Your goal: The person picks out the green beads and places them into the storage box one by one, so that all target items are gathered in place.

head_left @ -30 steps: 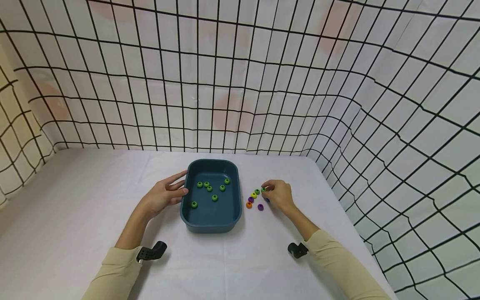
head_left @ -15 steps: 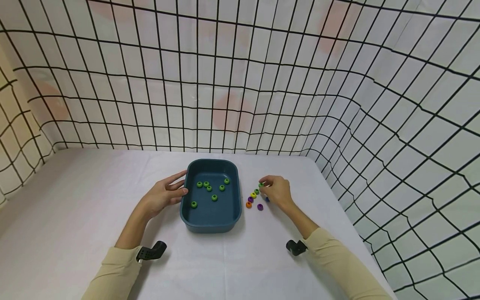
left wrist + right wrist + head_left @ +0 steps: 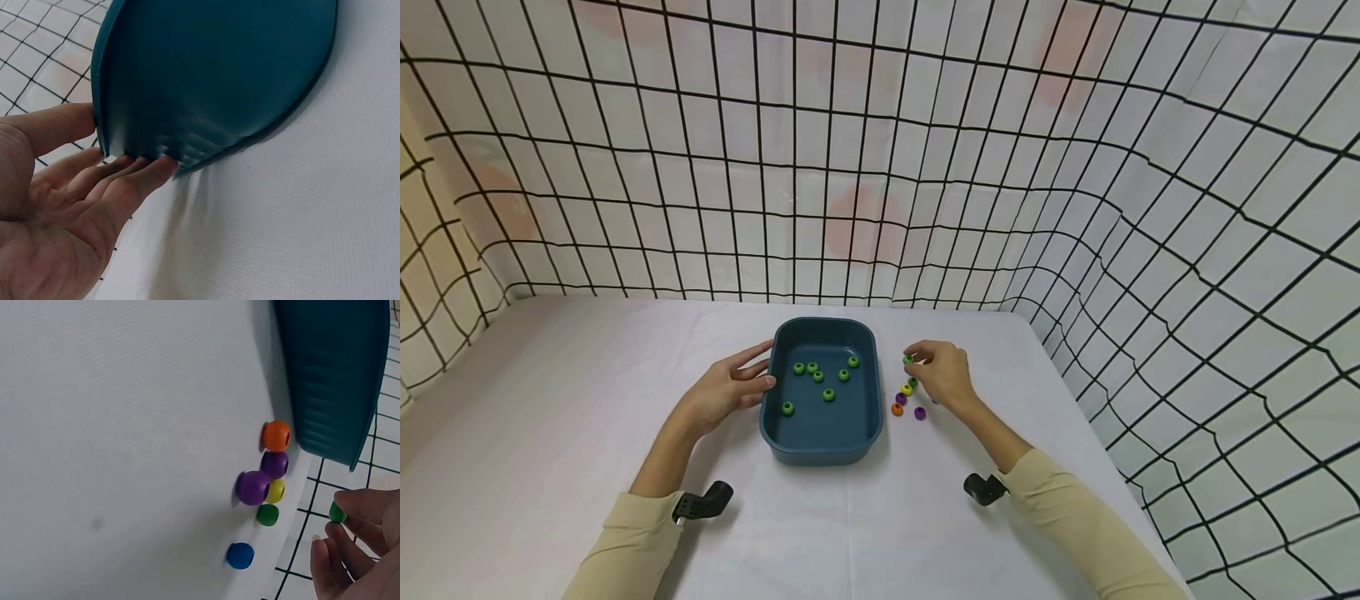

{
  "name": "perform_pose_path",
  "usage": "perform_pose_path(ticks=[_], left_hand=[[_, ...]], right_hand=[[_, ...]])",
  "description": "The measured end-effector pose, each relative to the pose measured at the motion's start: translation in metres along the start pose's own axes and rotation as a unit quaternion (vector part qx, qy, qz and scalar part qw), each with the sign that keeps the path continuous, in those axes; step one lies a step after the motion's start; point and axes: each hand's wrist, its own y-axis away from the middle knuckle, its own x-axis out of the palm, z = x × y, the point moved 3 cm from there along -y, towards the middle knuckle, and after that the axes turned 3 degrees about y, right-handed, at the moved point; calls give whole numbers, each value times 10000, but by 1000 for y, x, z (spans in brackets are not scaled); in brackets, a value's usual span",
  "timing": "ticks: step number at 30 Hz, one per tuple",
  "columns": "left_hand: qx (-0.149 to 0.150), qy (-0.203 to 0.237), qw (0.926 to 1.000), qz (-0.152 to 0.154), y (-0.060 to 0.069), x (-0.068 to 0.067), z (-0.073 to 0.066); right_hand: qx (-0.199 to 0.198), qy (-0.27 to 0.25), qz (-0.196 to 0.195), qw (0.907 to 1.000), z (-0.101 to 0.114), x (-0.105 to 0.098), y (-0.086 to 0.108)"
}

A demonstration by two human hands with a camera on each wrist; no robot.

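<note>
My right hand (image 3: 946, 375) pinches a green bead (image 3: 337, 512) between thumb and fingertips. It is raised above the tablecloth, right of a teal plastic tray (image 3: 822, 433). My left hand (image 3: 722, 393) rests its extended fingers against the tray's left outer wall; in the left wrist view the thumb (image 3: 69, 125) touches the rim. Several green beads (image 3: 829, 395) lie spread inside the tray. Below the right hand lie a yellow bead (image 3: 275, 490), two purple beads (image 3: 253, 487), an orange bead (image 3: 276, 435), another green bead (image 3: 267, 515) and a blue bead (image 3: 240, 555).
A white cloth (image 3: 850, 533) covers the table under the tray and beads. Black wire grid (image 3: 865, 158) stands along the back and both sides, with white sheeting behind it. Each wrist carries a small black camera mount (image 3: 703, 502).
My right hand has lifted the green bead and carried it left and away from me, toward the tray. The left hand and tray have stayed put.
</note>
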Motion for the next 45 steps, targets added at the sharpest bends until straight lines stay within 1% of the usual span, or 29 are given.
perform_pose_path(ticks=[3,14,20,27,33,45], left_hand=[[-5,-6,10000,1,0,-1,0],[-2,-34,10000,-2,0,-2,1],[1,-68,10000,-6,0,-2,1],[13,-56,10000,-4,0,-1,0],[9,-67,10000,-6,1,0,-1],[-29,4,10000,-4,2,0,-1]], right_hand=[[-27,-80,18,10000,8,-1,0],[-426,-214,78,9988,35,1,2],[-575,-224,106,9980,45,4,4],[-651,-355,238,9970,53,9,7],[-709,-368,330,9963,56,11,10],[-800,-402,370,9953,56,16,12]])
